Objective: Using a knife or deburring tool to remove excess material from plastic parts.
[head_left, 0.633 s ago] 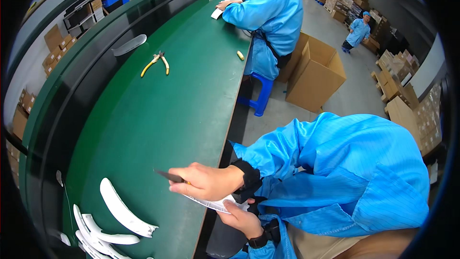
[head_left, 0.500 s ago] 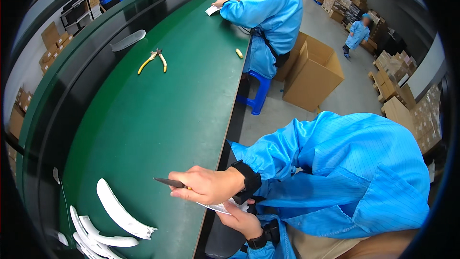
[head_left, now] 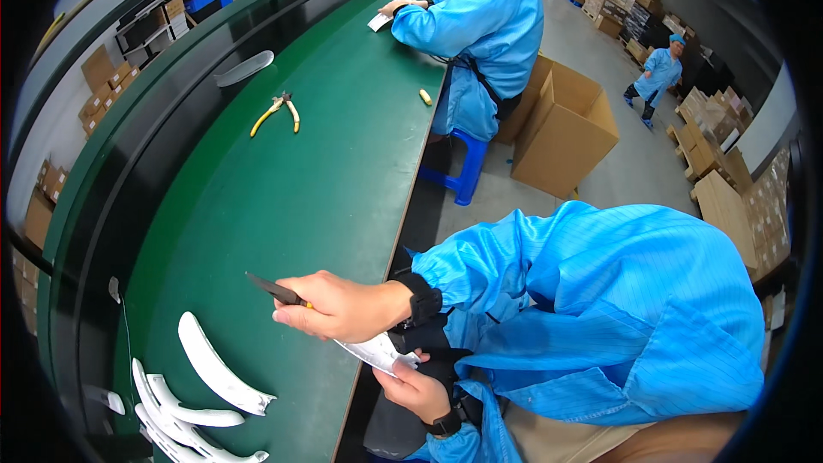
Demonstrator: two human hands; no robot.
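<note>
My right hand [head_left: 343, 304] is closed around a knife [head_left: 276, 291] with a dark, pointed blade. The tip points left over the green table, and a bit of yellow shows by my fingers. Below it, at the table's near edge, my left hand [head_left: 418, 393] grips a curved white plastic part [head_left: 377, 350]. My right hand and wrist hide some of that part. On the table to the left lie a long curved white piece [head_left: 219, 364] and several more white curved pieces [head_left: 193, 414], partly overlapping.
Yellow-handled pliers [head_left: 276, 113] lie spread on the green table [head_left: 283, 231]. Beyond them is a clear curved piece [head_left: 244, 69]; a small yellow object [head_left: 425, 97] sits near the edge. A co-worker [head_left: 480, 26] sits ahead, beside a cardboard box [head_left: 566, 137]. Another person [head_left: 656, 77] walks at right.
My right hand with the knife has moved left and up, away from my left hand. More of the white part now shows. The walking person has come nearer.
</note>
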